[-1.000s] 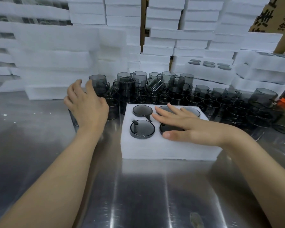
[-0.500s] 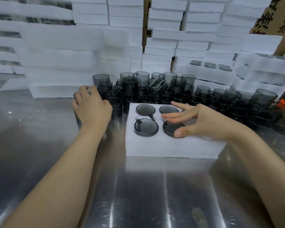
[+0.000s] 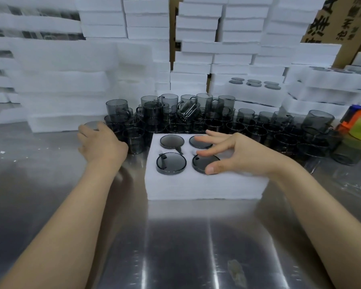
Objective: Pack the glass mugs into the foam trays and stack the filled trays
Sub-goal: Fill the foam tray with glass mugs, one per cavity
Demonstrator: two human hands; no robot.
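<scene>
Steadying the foam tray (image 3: 196,186) at frame centre with the right hand (image 3: 238,155), fingers spread loosely on the seated mugs (image 3: 171,162) (bases up, presumably flush for stacking), while clutching a loose mug (image 3: 93,125) mid-left with the curled left hand (image 3: 101,143).

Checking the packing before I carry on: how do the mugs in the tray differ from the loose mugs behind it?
The tray mugs sit sunk in the foam tray, with only flat round faces showing; the loose mugs stand exposed on the table. The tray mugs lie spaced apart in one layer; the loose mugs crowd together, some stacked and one tipped over. Both are smoky grey glass with handles.
</scene>
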